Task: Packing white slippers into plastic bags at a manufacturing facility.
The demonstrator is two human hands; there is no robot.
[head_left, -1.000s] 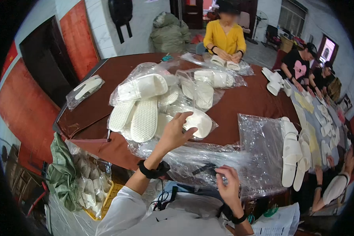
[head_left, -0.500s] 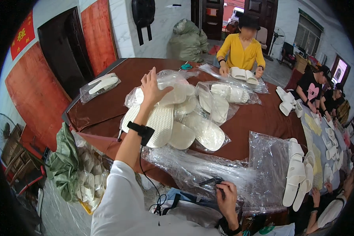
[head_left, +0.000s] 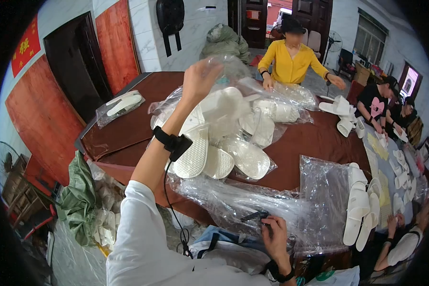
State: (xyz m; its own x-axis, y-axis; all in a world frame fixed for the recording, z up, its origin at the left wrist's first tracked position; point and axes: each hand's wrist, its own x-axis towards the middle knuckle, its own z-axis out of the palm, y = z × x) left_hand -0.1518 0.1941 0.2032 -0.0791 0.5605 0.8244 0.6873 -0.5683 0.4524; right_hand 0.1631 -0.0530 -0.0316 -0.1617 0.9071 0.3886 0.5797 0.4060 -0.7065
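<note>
Above a pile of white slippers on the table, my left hand [head_left: 202, 80] is closed on the top of a clear plastic bag [head_left: 231, 66]. White slippers [head_left: 223, 107] hang inside it, blurred by motion. Below lie more slippers [head_left: 190, 155], several of them bagged, with ridged soles showing. Near the table's front edge my right hand [head_left: 275, 236] is closed around a small black object [head_left: 256, 217] whose kind I cannot make out. It lies over a stack of clear plastic bags [head_left: 224, 200]. An unbagged pair of white slippers [head_left: 360, 209] lies right of that hand, beside a flat clear bag [head_left: 321, 190].
A brown cloth covers the table [head_left: 314, 138]. One bagged pair [head_left: 121, 102] lies at its far left. Across stands a person in yellow [head_left: 288, 62], near loose slippers [head_left: 341, 109]. Other people work at the right table. A green sack [head_left: 76, 200] stands at lower left.
My left hand has closed and lifted a slipper bag off the pile. The person in yellow has let go of the slippers, which now lie farther right. My right hand has hardly moved.
</note>
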